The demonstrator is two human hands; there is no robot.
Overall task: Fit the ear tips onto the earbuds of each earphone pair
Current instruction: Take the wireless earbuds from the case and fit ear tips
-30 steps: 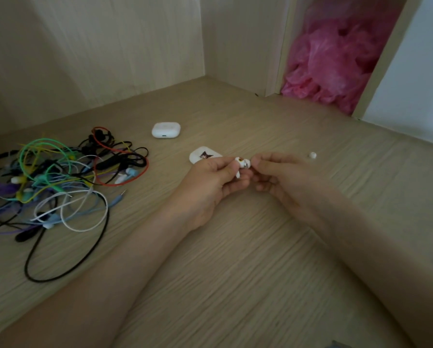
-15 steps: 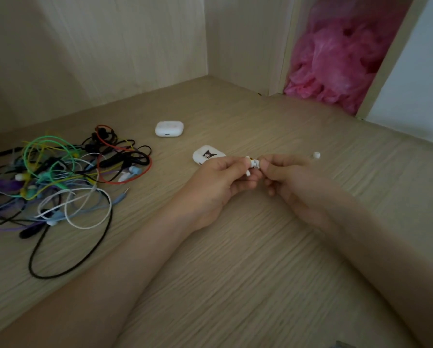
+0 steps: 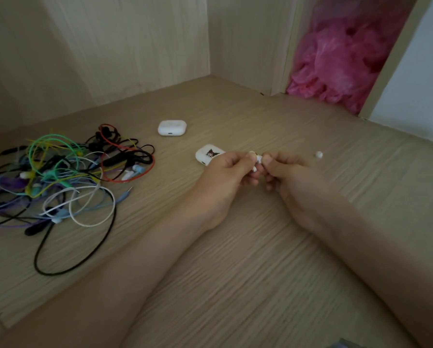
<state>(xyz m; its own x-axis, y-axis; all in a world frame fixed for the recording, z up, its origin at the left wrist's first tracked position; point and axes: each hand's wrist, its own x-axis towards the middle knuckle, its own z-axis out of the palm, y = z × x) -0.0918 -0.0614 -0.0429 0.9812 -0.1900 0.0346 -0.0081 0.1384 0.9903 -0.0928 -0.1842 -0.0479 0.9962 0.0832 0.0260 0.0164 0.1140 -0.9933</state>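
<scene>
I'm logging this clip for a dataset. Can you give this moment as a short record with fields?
left hand: pinches white earbud
right hand: pinches the same earbud's other end
loose ear tip: alone on wooden desk, right of the hands
plain white case: shut, farther back
cartoon-print case: just behind the left hand
wired earphones: tangled pile at left

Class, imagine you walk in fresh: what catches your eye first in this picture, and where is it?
A bright tangle of coloured earphone cables sprawls on the wooden surface at the left, and crumpled pink plastic fills the gap at the upper right. At the centre, the left hand and right hand pinch a small white earbud between them.
</scene>
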